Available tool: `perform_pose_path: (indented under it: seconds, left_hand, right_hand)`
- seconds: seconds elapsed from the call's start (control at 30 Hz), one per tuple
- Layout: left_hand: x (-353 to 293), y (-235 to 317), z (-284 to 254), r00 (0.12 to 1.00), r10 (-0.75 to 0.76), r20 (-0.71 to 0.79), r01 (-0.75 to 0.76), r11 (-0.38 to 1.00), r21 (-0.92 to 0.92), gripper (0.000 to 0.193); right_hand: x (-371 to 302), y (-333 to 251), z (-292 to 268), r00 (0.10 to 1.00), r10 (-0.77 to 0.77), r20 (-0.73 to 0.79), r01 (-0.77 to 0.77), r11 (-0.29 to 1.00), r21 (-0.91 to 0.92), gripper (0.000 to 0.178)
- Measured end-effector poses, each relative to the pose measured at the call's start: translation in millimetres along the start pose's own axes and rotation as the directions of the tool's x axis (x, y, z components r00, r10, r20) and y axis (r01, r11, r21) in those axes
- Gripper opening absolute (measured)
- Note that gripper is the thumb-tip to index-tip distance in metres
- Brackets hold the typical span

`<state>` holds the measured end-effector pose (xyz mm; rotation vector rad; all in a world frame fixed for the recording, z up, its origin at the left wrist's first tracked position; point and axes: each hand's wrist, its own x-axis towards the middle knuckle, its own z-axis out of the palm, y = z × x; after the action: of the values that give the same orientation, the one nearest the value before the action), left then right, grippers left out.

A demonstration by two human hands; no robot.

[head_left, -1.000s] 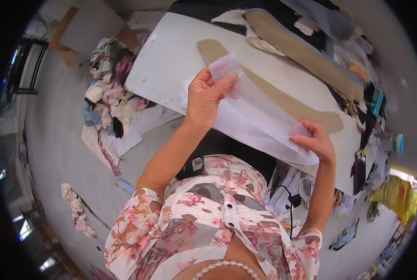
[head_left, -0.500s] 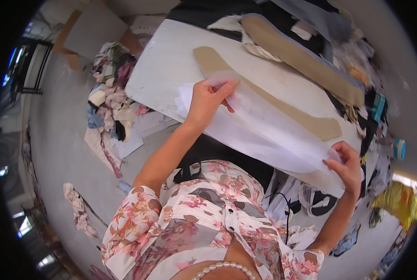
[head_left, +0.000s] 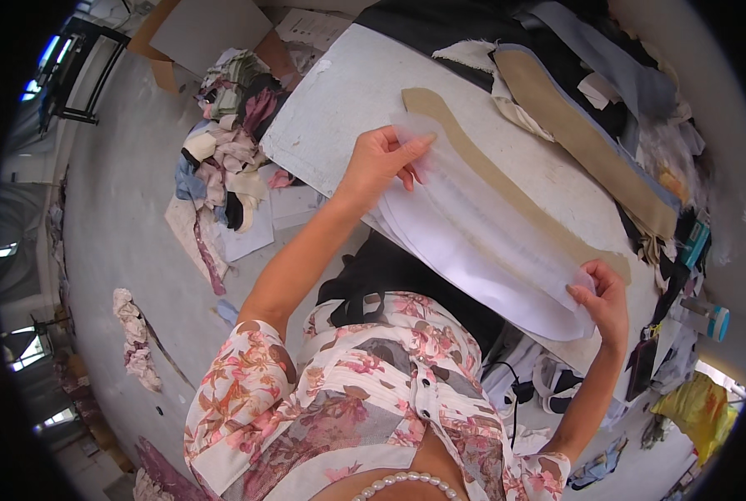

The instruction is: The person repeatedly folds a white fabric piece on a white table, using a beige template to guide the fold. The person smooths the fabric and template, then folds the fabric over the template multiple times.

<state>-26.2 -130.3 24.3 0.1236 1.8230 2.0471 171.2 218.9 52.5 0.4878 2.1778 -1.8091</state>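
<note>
Drew the translucent sheet (head_left: 491,225) toward the table's (head_left: 331,125) left corner, gripping its ends between left hand (head_left: 383,163) and right hand (head_left: 604,298) fingertips, partly hiding the tan strip (head_left: 511,188).

Your left hand (head_left: 377,163): some fingers partly hidden behind sheer white strip (head_left: 506,230). Your right hand (head_left: 608,302): fingertips beneath strip's end out of sight. Lower edge of tan curved piece (head_left: 456,129) covered by strip. White sheets (head_left: 440,250) below overlap; you can't count them. Your pearl necklace (head_left: 406,478) cut by lower edge. Heaped scraps (head_left: 233,154) too jumbled to tell apart.
</note>
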Motion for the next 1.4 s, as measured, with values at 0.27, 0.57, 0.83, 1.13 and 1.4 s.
perform_pose_path:
  seconds: [0.27,0.57,0.83,1.13,1.4]
  left_hand:
    - [-20.5,36.8,-6.6,0.988,0.093,0.121,-0.093,0.996,-0.004,0.021]
    - [-44.3,-18.0,-30.2,0.995,0.088,-0.043,-0.054,0.858,0.510,0.025]
    - [-57.5,-20.3,-44.1,0.950,0.114,-0.291,-0.018,0.949,0.314,0.027]
    - [-105.1,-51.8,-71.9,0.914,0.153,-0.375,-0.116,0.986,0.119,0.018]
    - [-92.5,-23.7,-58.2,0.956,0.265,-0.128,-0.275,0.960,-0.061,0.036]
  right_hand:
    - [-12.0,-20.4,22.4,1.000,-0.006,-0.012,0.001,0.922,-0.387,0.024]
    - [-30.5,-20.5,53.1,0.973,-0.222,0.058,0.164,0.497,-0.852,0.046]
    - [8.6,-35.5,206.3,0.786,-0.584,0.202,0.509,0.426,-0.748,0.100]
    - [44.7,14.4,247.3,0.586,-0.805,0.091,0.501,0.272,-0.822,0.050]
    - [-3.0,-55.7,227.3,0.877,-0.377,-0.298,0.457,0.847,0.273,0.024]
